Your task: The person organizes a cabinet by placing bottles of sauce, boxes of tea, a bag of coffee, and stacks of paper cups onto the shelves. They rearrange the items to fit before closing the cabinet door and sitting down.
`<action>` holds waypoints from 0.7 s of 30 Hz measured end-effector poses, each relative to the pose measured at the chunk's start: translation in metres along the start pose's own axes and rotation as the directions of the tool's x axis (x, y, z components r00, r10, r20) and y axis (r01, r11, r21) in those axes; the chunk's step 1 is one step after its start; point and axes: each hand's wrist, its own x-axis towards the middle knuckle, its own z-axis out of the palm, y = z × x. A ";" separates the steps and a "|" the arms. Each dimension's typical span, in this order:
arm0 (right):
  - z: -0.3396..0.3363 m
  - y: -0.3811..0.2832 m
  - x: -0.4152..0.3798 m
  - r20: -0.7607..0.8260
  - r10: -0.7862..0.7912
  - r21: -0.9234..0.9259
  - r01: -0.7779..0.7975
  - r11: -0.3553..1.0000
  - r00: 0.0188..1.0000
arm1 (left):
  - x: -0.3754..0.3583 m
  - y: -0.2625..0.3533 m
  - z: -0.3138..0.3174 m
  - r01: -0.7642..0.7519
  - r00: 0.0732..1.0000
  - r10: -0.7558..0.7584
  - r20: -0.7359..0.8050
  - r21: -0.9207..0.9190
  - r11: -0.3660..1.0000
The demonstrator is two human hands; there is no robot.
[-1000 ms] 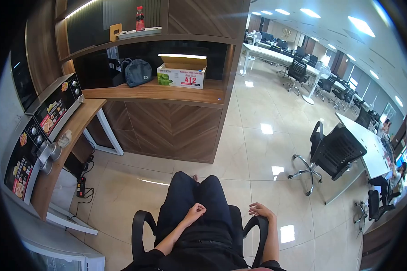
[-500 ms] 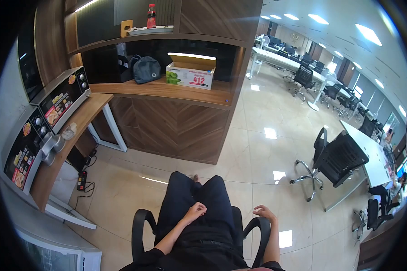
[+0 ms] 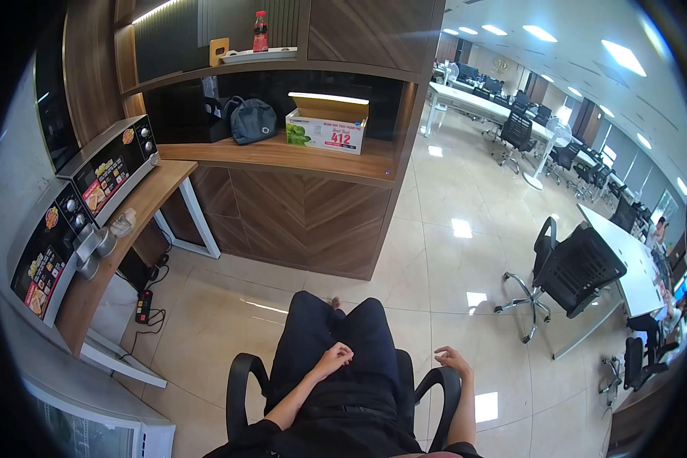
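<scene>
Bright, cool light falls from the ceiling panels [image 3: 624,58] and glares in white patches on the glossy floor [image 3: 466,259] — a light strip [image 3: 154,11] glows above the dim shelf recess — while the wide view bends and darkens to black at its edges.

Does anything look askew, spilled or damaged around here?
One untidy spot: the power strip lies on the floor beside the wooden counter, its cable in loose loops, possibly a snag. I see no spill or damage.
</scene>
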 end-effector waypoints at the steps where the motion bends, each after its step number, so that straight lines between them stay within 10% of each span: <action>1: 0.000 0.001 0.000 0.002 0.012 0.001 -0.012 1.000 1.000 | 0.000 0.000 0.000 -0.004 1.000 0.004 0.000 0.001 1.000; 21: 0.002 -0.004 -0.001 -0.018 0.050 -0.007 -0.051 0.999 0.999 | -0.002 0.002 0.001 -0.005 1.000 0.005 -0.006 -0.020 1.000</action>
